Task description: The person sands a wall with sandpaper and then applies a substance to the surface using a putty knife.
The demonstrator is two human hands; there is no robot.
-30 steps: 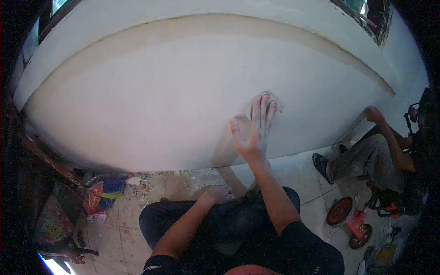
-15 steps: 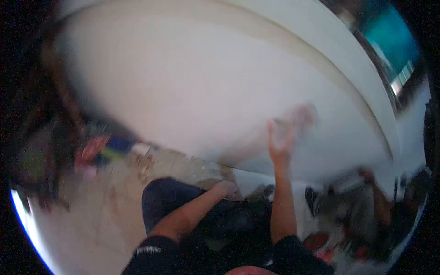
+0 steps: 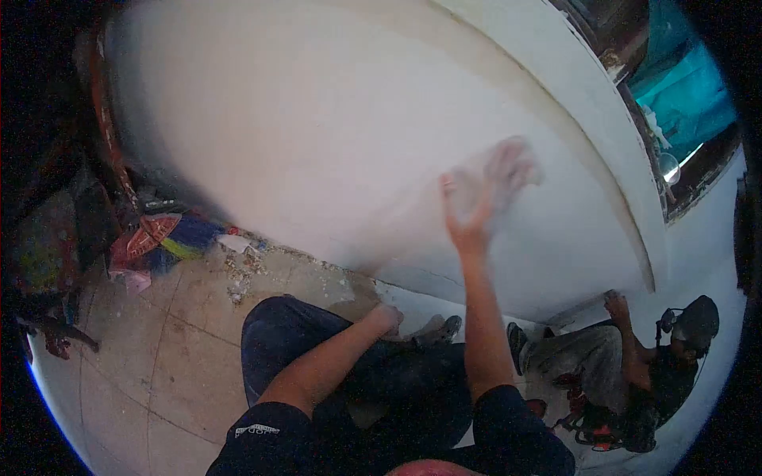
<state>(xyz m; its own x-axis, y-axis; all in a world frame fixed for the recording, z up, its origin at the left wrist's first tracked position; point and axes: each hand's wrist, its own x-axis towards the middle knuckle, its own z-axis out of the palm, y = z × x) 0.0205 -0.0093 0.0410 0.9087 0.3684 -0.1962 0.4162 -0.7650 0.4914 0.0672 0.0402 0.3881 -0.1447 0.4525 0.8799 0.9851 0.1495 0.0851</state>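
The person is crouching on the tiled floor (image 3: 182, 357) in front of a white wall (image 3: 317, 135), and the two hands are well apart. The right hand (image 3: 486, 190) is lying flat against the wall with its fingers spread open, clamped on nothing that can be seen; it is badly blurred, so whether a cloth or paper is sitting under the palm cannot be told. The left hand (image 3: 387, 319) is resting down by the knee, near the foot of the wall, and it is looking loosely curled, though whether it is holding anything cannot be told. Along the foot of the wall, crumbs of plaster debris (image 3: 242, 270) are lying on the floor. At the left end of the wall, a heap of coloured rags (image 3: 163, 238) is lying beside a dark piece of furniture (image 3: 55, 230). Further along to the right, a co-worker (image 3: 635, 365) is sitting on the floor with one hand (image 3: 613, 301) touching the base of the same wall.
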